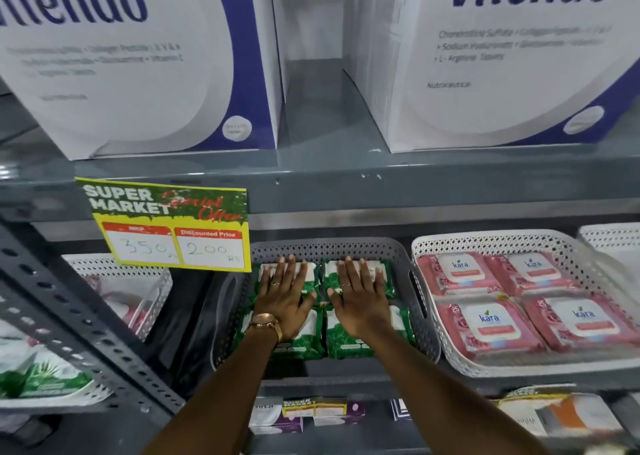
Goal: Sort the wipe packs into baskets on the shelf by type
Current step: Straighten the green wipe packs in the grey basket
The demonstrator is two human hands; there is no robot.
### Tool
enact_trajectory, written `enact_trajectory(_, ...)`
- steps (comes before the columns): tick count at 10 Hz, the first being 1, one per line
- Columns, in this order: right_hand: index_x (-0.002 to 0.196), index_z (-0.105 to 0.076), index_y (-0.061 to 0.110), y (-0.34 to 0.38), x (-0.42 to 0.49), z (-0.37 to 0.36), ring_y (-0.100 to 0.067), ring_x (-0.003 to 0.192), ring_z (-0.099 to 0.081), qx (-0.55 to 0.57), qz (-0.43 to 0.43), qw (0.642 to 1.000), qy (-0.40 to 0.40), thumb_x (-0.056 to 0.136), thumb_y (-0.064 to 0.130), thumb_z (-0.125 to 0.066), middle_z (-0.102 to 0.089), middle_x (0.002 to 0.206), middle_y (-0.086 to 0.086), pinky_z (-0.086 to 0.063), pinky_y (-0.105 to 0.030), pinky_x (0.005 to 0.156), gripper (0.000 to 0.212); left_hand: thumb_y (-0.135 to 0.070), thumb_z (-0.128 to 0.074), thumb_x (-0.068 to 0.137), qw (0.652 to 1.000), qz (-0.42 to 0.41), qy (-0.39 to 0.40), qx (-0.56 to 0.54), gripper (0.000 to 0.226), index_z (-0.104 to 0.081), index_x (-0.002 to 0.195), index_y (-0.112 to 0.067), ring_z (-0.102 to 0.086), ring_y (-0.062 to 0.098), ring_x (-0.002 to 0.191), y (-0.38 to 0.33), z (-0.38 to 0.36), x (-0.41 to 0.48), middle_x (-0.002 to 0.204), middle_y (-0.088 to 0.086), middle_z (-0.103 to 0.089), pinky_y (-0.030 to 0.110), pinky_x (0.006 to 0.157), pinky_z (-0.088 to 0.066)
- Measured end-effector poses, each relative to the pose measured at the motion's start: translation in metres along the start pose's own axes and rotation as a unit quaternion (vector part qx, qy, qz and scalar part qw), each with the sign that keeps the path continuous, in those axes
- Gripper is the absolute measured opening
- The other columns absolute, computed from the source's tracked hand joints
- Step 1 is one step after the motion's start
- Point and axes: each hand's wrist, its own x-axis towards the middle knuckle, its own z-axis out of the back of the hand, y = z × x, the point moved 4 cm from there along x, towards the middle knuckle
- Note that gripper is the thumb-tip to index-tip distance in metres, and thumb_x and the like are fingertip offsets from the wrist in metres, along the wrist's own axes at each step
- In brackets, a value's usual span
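Green wipe packs (341, 345) fill the grey basket (420, 302) on the shelf (346, 184), lying under both hands. The left hand (285, 302) and right hand (360, 302) rest flat with fingers (363, 271) spread, grasping nothing. To the right of the right fingers, a white basket (429, 246) holds pink wipe packs (491, 326).

We face a grey metal shelving unit (346, 174) in a shop. On its upper shelf stand two large white-and-blue Vitendo boxes (138, 73), with a gap between them. A yellow-and-green price card (169, 226) hangs from the shelf edge. At left we see a perforated grey upright (69, 319). Below, small boxes (304, 414) sit on a lower shelf.
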Motion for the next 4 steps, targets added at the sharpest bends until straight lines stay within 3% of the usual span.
enact_trajectory(3,0.150,0.012,0.019,-0.001,-0.010,0.015,-0.026,0.144,0.026,0.080,0.022,0.996,-0.019,0.097,0.056,-0.009,0.020,0.160,-0.003,0.016,-0.050,0.118,0.069,-0.056,-0.007,0.098,0.999,0.017,0.021,0.016,0.069,0.022,0.147,-0.019,0.027,0.020,0.142,-0.011,0.019,-0.010,0.156,0.004,0.027,0.048,0.116,0.017)
enact_trajectory(4,0.151,-0.021,0.013,-0.004,-0.038,0.056,-0.031,0.150,0.004,0.212,0.045,0.971,-0.101,0.099,0.050,-0.025,-0.013,0.161,-0.009,0.009,-0.048,0.120,0.064,-0.053,-0.009,0.099,0.998,0.004,-0.059,0.006,0.068,0.020,0.148,-0.015,0.024,0.020,0.143,-0.034,0.048,-0.031,0.157,0.007,0.023,0.047,0.116,0.019)
